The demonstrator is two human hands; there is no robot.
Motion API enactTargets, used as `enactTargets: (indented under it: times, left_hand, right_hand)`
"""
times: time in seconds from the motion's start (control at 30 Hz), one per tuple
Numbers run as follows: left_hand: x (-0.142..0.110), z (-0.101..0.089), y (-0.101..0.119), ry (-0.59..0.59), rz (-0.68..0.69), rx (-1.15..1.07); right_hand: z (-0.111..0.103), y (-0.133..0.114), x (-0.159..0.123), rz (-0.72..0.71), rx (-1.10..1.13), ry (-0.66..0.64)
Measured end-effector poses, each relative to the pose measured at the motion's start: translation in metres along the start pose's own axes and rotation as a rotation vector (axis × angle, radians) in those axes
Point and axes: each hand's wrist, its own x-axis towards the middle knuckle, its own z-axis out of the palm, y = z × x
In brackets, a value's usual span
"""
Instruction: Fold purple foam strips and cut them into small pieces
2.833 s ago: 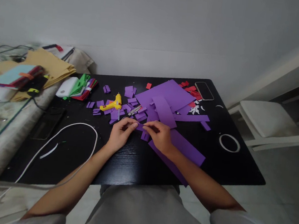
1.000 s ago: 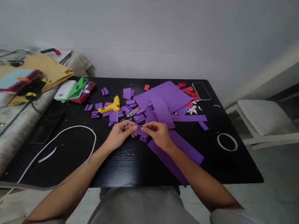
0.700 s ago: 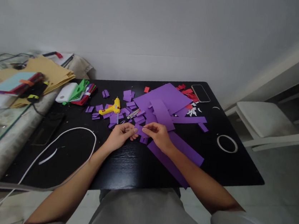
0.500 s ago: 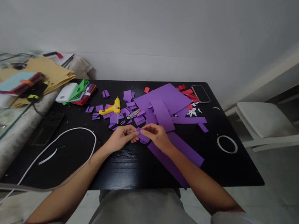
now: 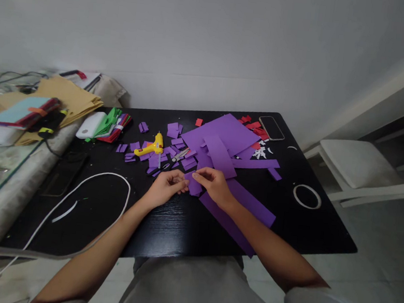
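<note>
Close to the table's front, my left hand (image 5: pixel 168 186) is curled, its thumb and fingertips closed at the left edge of a small purple paper piece (image 5: pixel 189 175). My right hand (image 5: pixel 214 185) pinches the same piece from the right between thumb and forefinger. More cut purple pieces (image 5: pixel 195 187) lie just beneath my fingers. Scissors (image 5: pixel 179 155) rest among the purple scraps beyond my hands. A yellow glue gun (image 5: pixel 151 146) lies to their left. Large purple sheets (image 5: pixel 226 132) and strips (image 5: pixel 219 156) overlap behind and beside my right hand.
The black table (image 5: pixel 164 230) stands against a wall. A white cable (image 5: pixel 128 191) loops near my left forearm. Toward the right are a phone (image 5: pixel 271 128), red scraps (image 5: pixel 253 125), white scraps (image 5: pixel 260 152) and a white ring (image 5: pixel 307 196). A stack of coloured sheets (image 5: pixel 108 126) sits left.
My right fingertips have shifted slightly to the right, away from my left fingertips, and more purple shows between the hands. Everything on the table lies as before.
</note>
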Motion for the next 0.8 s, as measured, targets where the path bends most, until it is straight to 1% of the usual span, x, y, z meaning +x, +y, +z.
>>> enactTargets:
  times: [0.1,0.17,0.27,0.33,0.4,0.5,0.57,0.8]
  left_hand:
    - [0.0008,-0.0013,0.0029,0.115,0.056,0.026]
    - [0.0009,-0.0016,0.0037,0.162,0.094,0.074]
    - [0.0006,-0.0011,0.0024,0.210,0.155,0.141]
    - [0.0000,-0.0008,0.0006,0.208,0.190,0.206]
    - [-0.0006,-0.0010,-0.0008,0.178,0.222,0.283]
    - [-0.0018,-0.0016,-0.0007,0.138,0.272,0.374]
    - [-0.0027,-0.0018,0.0007,0.130,0.300,0.405]
    - [-0.0036,-0.0022,0.0028,0.117,0.341,0.441]
  right_hand:
    - [-0.0014,-0.0012,0.0012,0.072,0.051,-0.023]
    - [-0.0020,-0.0009,0.0015,0.110,0.070,-0.057]
    - [-0.0017,0.0005,0.0005,0.142,0.039,-0.124]
    - [-0.0005,0.0015,-0.0011,0.127,-0.010,-0.185]
    - [0.0010,0.0023,-0.0027,0.068,-0.077,-0.205]
    - [0.0023,0.0030,-0.0040,-0.038,-0.161,-0.134]
    - [0.0021,0.0033,-0.0040,-0.073,-0.175,-0.105]
    - [0.0007,0.0041,-0.0035,-0.043,-0.120,-0.121]
